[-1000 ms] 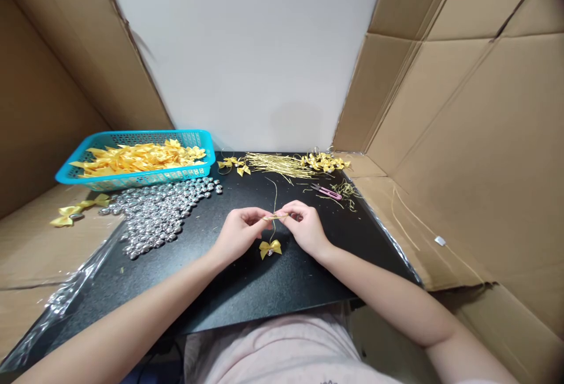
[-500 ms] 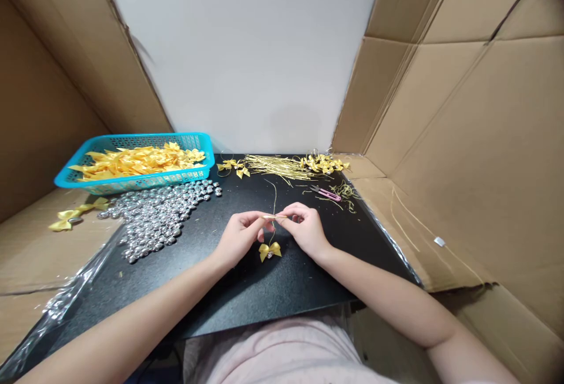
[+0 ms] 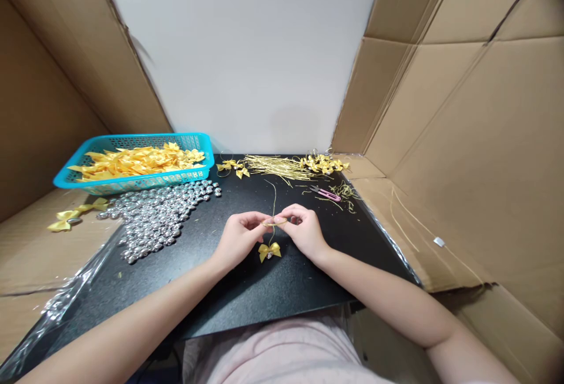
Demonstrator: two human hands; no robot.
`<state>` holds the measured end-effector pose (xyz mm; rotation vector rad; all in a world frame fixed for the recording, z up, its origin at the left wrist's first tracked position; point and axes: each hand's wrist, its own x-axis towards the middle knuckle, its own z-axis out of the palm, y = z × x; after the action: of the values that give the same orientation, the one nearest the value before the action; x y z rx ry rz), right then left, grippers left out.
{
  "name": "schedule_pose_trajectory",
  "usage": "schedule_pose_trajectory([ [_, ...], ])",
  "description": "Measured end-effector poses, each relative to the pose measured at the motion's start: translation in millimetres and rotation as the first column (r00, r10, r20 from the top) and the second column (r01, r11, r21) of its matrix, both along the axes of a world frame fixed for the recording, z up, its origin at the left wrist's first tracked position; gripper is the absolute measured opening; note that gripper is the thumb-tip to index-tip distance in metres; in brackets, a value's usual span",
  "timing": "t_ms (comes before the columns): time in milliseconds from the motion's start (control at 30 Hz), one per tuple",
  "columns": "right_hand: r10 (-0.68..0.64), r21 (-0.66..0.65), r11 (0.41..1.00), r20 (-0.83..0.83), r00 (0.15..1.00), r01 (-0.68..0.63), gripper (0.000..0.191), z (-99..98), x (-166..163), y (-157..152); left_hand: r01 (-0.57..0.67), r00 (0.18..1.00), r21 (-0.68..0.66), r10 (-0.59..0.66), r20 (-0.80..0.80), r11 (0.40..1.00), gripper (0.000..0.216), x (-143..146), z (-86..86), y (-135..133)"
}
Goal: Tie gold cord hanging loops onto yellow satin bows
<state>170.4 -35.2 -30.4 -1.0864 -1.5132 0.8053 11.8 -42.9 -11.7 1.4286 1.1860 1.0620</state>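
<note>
Between my left hand (image 3: 244, 232) and my right hand (image 3: 304, 228) a thin gold cord (image 3: 272, 235) is pinched, fingertips close together over the middle of the black table. One length of the cord runs away from me across the tabletop. The other leads down to a yellow ribbon bow (image 3: 269, 252) with a small silver bell-like bead at its centre, lying just below my fingers. Thumbs and index fingers of both hands are closed on the cord. How the cord crosses under the fingertips is partly hidden.
A blue basket (image 3: 66, 182) of yellow bows stands at the back left, with many silver beads (image 3: 152, 219) spread before it. Gold cord pieces (image 3: 277, 167) and finished-looking bows (image 3: 324, 164) lie at the back. Pink thread snips (image 3: 326, 193) rest at right. Cardboard walls (image 3: 462, 137) flank the table.
My fingertips have shifted slightly, and the cord between them now shows as a small loop rather than a tight line. The bow has barely moved.
</note>
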Motion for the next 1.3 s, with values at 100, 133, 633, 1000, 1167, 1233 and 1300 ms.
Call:
schedule_pose_trajectory([
  [100,0.006,0.007,1.0,0.009,1.0,-0.006,0.006,0.1,-1,0,-0.014,1.0,0.01,0.014,-0.011,1.0,0.029,0,0.0,0],
  [133,0.005,0.011,1.0,0.008,1.0,-0.006,0.006,0.1,-1,0,-0.016,1.0,0.014,0.016,-0.016,1.0,0.03,0,-0.3,0],
  [633,-0.008,0.006,1.0,0.023,1.0,0.008,0.006,-4.2,-4,2,-0.021,0.988,0.099,0.036,-0.152,0.995,0.029,-1,-8.0,0],
  [1000,0.038,-0.024,0.999,0.026,0.999,-0.037,0.009,-8.7,-3,6,-0.026,0.952,0.243,0.098,-0.29,0.97,0.02,0,-5.7,-3],
  [1167,0.053,-0.024,0.998,0.025,0.998,-0.052,0.009,-9.2,-3,6,0.005,0.931,0.319,0.112,-0.348,0.948,0.027,-3,-9.6,-1],
  [1233,0.057,-0.024,0.998,0.021,0.998,-0.057,0.009,-9.3,-3,6,0.005,0.93,0.323,0.114,-0.348,0.946,0.028,-3,-11.0,-1],
  [1300,0.061,-0.025,0.998,0.016,0.998,-0.061,0.008,-9.3,-3,5,0.007,0.93,0.328,0.115,-0.35,0.945,0.028,-3,-11.8,0],
])
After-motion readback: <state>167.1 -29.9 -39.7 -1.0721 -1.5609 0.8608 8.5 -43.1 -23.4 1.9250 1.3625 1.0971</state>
